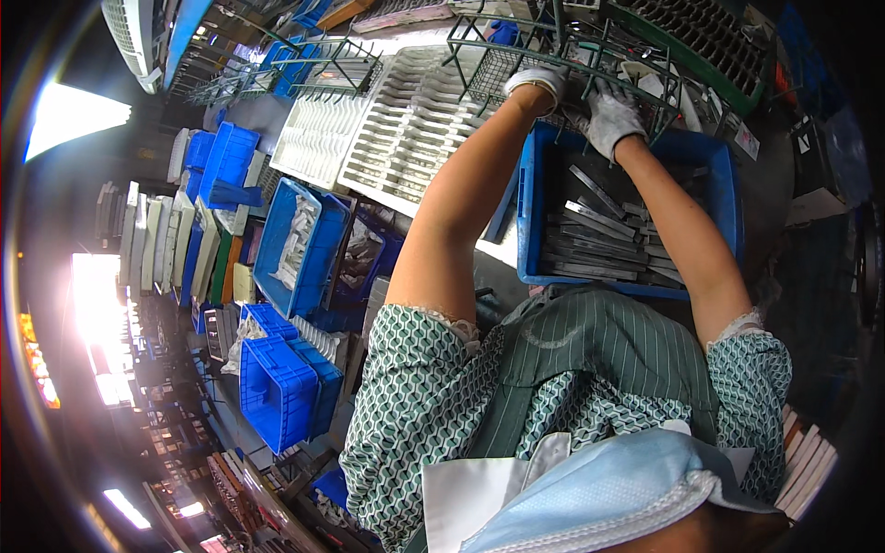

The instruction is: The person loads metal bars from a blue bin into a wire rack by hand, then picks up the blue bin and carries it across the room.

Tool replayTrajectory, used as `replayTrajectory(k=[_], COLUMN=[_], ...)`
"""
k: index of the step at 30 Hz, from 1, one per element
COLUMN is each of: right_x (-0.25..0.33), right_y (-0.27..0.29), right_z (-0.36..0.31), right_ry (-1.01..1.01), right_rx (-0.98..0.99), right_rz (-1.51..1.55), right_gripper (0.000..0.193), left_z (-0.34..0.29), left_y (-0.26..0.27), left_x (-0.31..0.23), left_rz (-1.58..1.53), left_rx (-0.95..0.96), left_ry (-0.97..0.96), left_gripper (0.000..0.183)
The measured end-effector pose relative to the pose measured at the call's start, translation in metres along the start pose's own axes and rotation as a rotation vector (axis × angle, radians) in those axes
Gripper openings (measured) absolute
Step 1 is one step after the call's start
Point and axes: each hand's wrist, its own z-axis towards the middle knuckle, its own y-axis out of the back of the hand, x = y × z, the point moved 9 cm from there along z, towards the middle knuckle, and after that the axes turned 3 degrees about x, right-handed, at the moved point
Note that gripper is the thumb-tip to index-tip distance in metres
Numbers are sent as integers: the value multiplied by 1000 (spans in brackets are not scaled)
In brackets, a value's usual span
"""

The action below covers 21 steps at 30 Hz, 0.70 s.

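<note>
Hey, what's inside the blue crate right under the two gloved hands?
The blue crate holds a loose pile of flat grey metal strips. Its near edge is hidden by the person's apron, and its floor is covered by the strips.

I see knitted white cloth gloves on my left hand (539,81) and right hand (610,120), dull grey flat metal strips (599,230), a glossy blue plastic crate (530,212), and a green-coated wire rack (562,46).

Both hands, the left hand (539,81) and the right hand (611,118), wear white knitted work gloves; the short-sleeved blouse (415,405) has a green-and-white geometric print with lace-trimmed cuffs; over it lies a green pinstriped apron (590,350); below the apron, a pale blue face mask (608,498) with a white edge.
</note>
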Motion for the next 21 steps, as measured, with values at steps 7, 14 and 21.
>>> replayTrajectory(k=[7, 14, 21], right_x=[-2, -6, -24], right_y=[15, 30, 10], right_z=[-13, -26, -3], right_ry=[90, 234, 222], right_rx=[-105, -294, -323], right_rz=[-166, 108, 228], right_gripper=[71, 69, 50], left_z=[-10, -28, -28], left_y=[16, 28, 15], left_x=[-10, -3, 18], left_rz=[15, -424, -1013], left_rx=[-66, -54, -84], left_ry=[-8, 12, 15], left_gripper=[27, 33, 32])
